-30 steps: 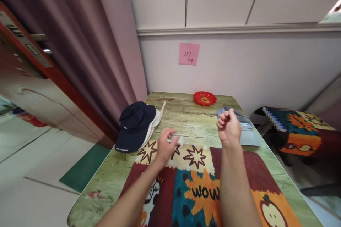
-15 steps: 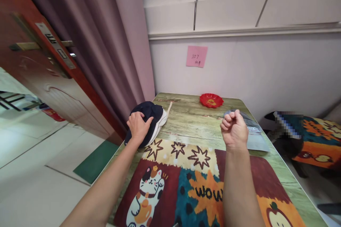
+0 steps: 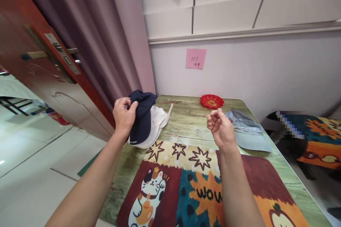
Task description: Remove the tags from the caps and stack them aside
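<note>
Standing by curtain (image 3: 128,35), table (image 3: 188,124) underlies left grip (image 3: 124,115) pinching navy cap (image 3: 142,122), right grip (image 3: 221,128) closed.

2 bare hands (image 3: 124,116) (image 3: 221,128); 2 bare forearms (image 3: 92,170) (image 3: 238,184), tapering to narrower wrists (image 3: 121,135) (image 3: 228,148).

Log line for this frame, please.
left hand: gripping navy cap | white caps: beneath it | right hand: curled, near gray cap

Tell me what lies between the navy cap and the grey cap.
In the head view: at least one white cap against the navy cap, a pale strip, bare tabletop, then the raised right hand.
</note>
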The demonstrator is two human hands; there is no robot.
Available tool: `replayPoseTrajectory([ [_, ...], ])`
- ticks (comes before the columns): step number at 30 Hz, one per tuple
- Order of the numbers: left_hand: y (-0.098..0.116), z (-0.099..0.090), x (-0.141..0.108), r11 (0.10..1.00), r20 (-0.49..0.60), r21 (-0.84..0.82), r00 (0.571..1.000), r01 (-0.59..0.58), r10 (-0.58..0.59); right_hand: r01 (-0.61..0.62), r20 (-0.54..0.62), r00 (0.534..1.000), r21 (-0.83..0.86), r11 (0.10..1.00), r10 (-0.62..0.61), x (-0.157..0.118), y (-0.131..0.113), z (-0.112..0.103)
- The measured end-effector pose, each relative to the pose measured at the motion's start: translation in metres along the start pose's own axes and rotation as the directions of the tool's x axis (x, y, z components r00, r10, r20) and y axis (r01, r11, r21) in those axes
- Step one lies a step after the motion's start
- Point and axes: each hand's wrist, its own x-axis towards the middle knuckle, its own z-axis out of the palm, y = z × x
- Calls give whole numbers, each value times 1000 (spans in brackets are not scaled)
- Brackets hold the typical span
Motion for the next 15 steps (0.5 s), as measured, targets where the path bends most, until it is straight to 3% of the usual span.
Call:
replayPoseTrajectory([
  [4,65,-7,-22,972,0,-183,988,-151,153,-58,220,971,-154,986,91,-11,8,14],
  [7,105,2,-54,936,21,-306,982,-173,189,-101,352,923,-174,980,158,-21,14,26],
  [11,127,25,-95,889,203,-456,969,-37,144,-94,343,931,-115,989,128,-24,22,32],
  [15,117,46,-119,791,438,-562,898,243,35,-141,222,966,30,990,131,-12,20,18],
])
